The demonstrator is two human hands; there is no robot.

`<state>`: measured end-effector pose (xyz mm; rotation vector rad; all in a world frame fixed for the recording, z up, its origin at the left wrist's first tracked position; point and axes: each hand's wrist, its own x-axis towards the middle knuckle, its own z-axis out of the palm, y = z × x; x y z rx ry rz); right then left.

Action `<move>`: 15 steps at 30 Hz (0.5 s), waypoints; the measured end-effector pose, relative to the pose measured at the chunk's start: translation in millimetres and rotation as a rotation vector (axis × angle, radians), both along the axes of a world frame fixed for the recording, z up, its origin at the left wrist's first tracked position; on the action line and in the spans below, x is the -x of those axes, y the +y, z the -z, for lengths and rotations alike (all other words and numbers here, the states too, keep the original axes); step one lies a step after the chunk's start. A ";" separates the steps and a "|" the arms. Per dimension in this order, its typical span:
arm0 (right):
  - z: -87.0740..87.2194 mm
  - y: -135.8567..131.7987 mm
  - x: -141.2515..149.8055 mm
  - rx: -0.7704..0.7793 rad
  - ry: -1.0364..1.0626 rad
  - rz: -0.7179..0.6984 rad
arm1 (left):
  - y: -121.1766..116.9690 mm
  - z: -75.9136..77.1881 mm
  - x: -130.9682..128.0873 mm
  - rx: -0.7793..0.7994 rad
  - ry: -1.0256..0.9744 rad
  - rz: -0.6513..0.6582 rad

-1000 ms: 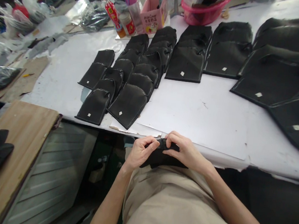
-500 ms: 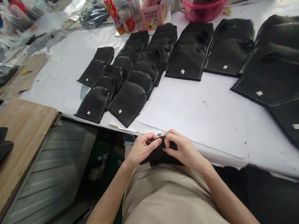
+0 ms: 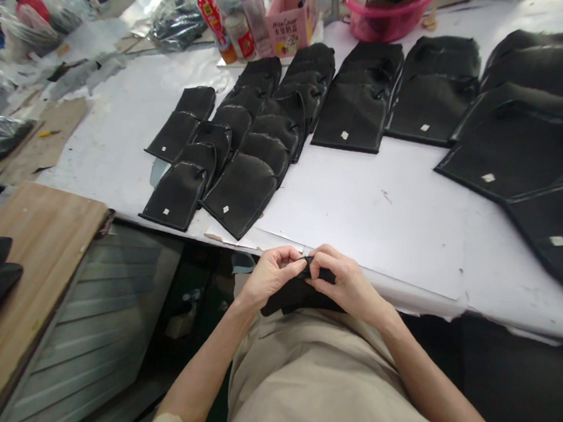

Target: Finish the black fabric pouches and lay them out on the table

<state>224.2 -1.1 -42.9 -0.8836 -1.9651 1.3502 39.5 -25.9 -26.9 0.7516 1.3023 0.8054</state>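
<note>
I am logging the desk (image 3: 362, 213) as white; the laid-out pieces (image 3: 350, 119) as black, several bearing small white tags (image 3: 344, 136); the held piece (image 3: 297, 296) as black. I am listing one basin (image 3: 382, 21), bright pink; one box (image 3: 286, 29), paler pink, dark lettering, multicoloured print; one bottle (image 3: 210, 15), red cap, red-and-yellow label. I am entering one board (image 3: 41, 223), tan, wood-grained; one panel (image 3: 115, 287), grey, striped by slats; one garment (image 3: 334, 384), plain beige.

My counter (image 3: 372, 214), covered in white, bears overlapping black pieces (image 3: 243, 197), bottles (image 3: 214, 19), a pink box (image 3: 291, 21) and a pink basin (image 3: 382, 20) along the far side.
</note>
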 end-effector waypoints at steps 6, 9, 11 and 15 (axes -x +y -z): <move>-1.9 -1.3 1.6 -0.008 -0.016 0.003 | 0.9 3.5 0.4 -0.006 0.010 0.006; -4.1 -2.4 1.2 -0.004 -0.017 -0.001 | 0.6 6.7 1.2 -0.025 0.009 0.012; -6.2 -1.7 -0.9 0.022 -0.017 -0.003 | 0.1 7.7 1.5 -0.033 0.010 0.018; -9.5 3.5 -7.6 0.200 0.047 -0.017 | -1.2 6.7 0.2 -0.035 0.017 0.028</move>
